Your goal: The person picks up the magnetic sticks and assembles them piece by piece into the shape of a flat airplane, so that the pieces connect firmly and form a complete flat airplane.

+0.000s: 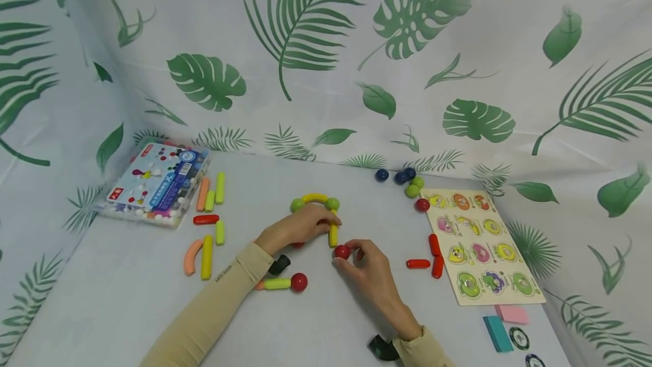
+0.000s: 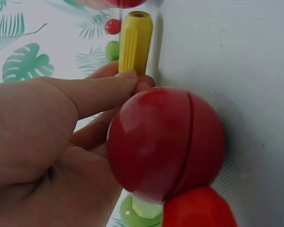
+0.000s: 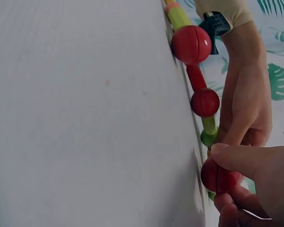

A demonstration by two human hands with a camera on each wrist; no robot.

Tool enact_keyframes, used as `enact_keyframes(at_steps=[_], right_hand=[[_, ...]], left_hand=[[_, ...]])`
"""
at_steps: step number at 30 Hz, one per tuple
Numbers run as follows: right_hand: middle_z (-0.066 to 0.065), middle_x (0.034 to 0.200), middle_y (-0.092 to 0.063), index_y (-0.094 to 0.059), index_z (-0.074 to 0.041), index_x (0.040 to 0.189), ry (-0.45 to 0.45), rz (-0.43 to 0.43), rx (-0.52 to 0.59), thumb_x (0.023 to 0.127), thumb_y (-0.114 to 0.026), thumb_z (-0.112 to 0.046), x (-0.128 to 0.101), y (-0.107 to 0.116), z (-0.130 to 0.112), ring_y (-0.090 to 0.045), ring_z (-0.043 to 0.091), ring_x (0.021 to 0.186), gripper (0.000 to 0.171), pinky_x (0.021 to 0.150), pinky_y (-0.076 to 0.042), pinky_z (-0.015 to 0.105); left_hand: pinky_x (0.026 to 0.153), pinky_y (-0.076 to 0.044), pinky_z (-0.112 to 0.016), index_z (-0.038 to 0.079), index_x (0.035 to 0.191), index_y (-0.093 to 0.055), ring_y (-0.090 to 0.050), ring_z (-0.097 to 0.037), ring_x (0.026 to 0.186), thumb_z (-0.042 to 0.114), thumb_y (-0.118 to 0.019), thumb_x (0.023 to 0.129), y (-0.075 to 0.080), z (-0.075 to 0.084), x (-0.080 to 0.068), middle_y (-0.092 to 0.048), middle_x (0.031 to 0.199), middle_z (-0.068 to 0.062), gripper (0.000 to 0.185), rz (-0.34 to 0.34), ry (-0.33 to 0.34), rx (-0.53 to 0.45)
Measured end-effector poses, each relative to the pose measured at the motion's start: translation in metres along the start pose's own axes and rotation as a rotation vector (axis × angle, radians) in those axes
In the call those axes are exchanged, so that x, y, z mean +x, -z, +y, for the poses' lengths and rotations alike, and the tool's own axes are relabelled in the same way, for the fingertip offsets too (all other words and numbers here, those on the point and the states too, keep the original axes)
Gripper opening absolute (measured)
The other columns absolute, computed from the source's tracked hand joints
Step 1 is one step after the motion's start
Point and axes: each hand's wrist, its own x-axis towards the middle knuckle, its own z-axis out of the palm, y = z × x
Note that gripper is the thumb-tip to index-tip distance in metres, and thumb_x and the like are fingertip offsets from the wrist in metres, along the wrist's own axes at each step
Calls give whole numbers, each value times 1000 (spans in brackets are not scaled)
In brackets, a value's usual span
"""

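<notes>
My left hand point(image 1: 304, 225) pinches a straight yellow stick point(image 1: 333, 235) between thumb and fingers; its free end shows a hole in the left wrist view. The stick's far end reaches a green ball point(image 1: 332, 204), joined by a curved yellow stick point(image 1: 314, 197) to another green ball point(image 1: 297, 205). My right hand point(image 1: 374, 271) holds a red ball point(image 3: 215, 176) by thumb and fingers, close to the stick's free end. Beneath my left hand, a second red ball point(image 2: 165, 142) adjoins a red stick point(image 2: 199, 210). Nearer me, a red ball point(image 1: 299, 282) caps a light green stick point(image 1: 277, 284).
A clear box point(image 1: 153, 183) of parts stands at left, beside loose sticks point(image 1: 206, 256). Blue balls point(image 1: 382, 175), green balls point(image 1: 413, 190) and red sticks point(image 1: 418, 264) lie near a fruit puzzle board point(image 1: 486, 248). Blocks point(image 1: 498, 333) and round chips point(image 1: 519, 338) sit front right.
</notes>
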Motion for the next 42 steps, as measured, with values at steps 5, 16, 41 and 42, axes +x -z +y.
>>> enact_keyframes(at_steps=[5, 16, 41, 42], right_hand=[[-2, 96, -66, -69, -12, 109, 22, 23, 19, 80, -88, -23, 0, -3, -2, -56, 17, 82, 36, 69, -44, 22], [-1, 92, -66, -68, -13, 105, 16, 23, 47, 79, -88, -26, 2, -9, -5, -55, 16, 79, 35, 68, -44, 22], [-4, 95, -63, -66, -17, 111, -28, -34, 34, 83, -86, -29, 3, -11, -3, -55, 14, 83, 36, 71, -48, 23], [-4, 95, -63, -65, -17, 111, -27, -36, 37, 83, -85, -30, 3, -10, -4, -55, 14, 83, 37, 71, -48, 23]], left_hand=[[106, -48, -36, 6, 127, -70, -63, -22, 122, 6, -63, 99, 3, 2, 0, -71, 127, -7, 29, 12, -21, -4], [105, -49, -37, 4, 125, -70, -64, -23, 121, 4, -64, 98, 2, 3, -1, -71, 125, -7, 28, 20, -21, -13], [78, -52, -31, 7, 120, -72, -59, -15, 86, 11, -68, 98, 65, -37, -134, -69, 98, -3, 23, 387, 283, 3], [78, -52, -32, 7, 121, -72, -58, -16, 86, 12, -68, 98, 68, -40, -145, -69, 100, -3, 24, 395, 313, 14]])
